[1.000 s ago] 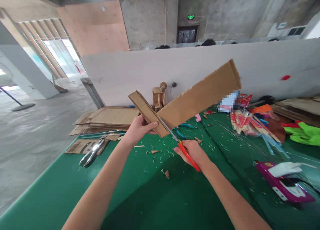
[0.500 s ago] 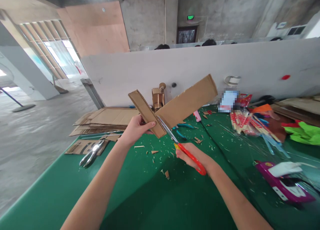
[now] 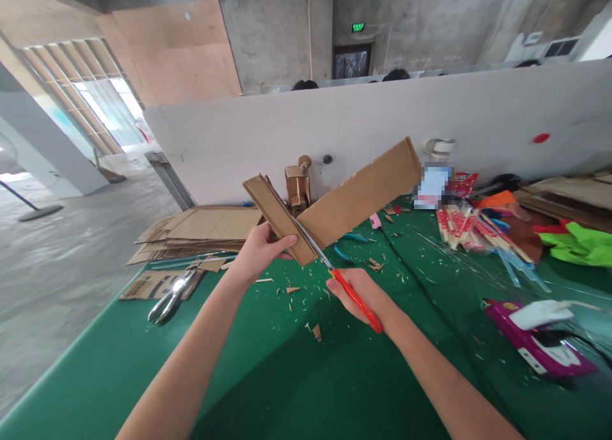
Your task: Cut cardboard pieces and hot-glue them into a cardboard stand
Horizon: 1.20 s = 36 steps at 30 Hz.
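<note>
My left hand (image 3: 265,252) pinches a long piece of cardboard (image 3: 361,194) near its left part, thumb on top. A narrow strip side of it leans up to the left, while the wider flap spreads up to the right. Wrapped round the red handles of a pair of scissors (image 3: 354,296) is my right hand (image 3: 361,293). The scissors' blades lie in the cardboard, between the strip and the flap, and look nearly closed. Both hands are above the green table (image 3: 268,376).
Stacked cardboard (image 3: 205,226) and silver pliers-like tool (image 3: 173,296) lie left. A small cardboard build (image 3: 297,188) stands by the white partition (image 3: 229,140). Rightward are a pink-tipped glue gun (image 3: 375,221), packaged sticks (image 3: 459,226), a phone (image 3: 433,186), green cloth (image 3: 578,242) and a purple power strip (image 3: 538,338).
The scissors' handles have come closer together, and the blades have closed further on the cardboard. The flap has swung slightly up and right. My view has shifted a little.
</note>
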### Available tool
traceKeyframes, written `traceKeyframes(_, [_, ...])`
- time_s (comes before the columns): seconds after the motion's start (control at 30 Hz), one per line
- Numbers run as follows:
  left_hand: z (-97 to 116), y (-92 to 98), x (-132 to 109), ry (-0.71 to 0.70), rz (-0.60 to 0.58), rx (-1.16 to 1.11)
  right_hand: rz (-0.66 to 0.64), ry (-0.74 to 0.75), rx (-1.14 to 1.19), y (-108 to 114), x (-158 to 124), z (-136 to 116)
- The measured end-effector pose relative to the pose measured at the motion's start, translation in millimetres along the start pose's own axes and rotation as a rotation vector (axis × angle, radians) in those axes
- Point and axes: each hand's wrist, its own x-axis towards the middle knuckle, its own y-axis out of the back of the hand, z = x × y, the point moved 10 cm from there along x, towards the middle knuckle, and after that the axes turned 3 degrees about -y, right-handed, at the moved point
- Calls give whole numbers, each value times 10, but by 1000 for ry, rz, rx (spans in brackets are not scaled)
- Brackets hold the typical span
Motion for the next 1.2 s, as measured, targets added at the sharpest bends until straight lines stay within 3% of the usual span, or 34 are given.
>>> traceKeyframes(0.57, [-102, -41, -11, 30, 13, -169, -10, 58, 150, -48, -7, -33])
traceKeyframes(1.2, [105, -27, -21, 8, -38, 104, 54, -1, -96, 15, 10, 8])
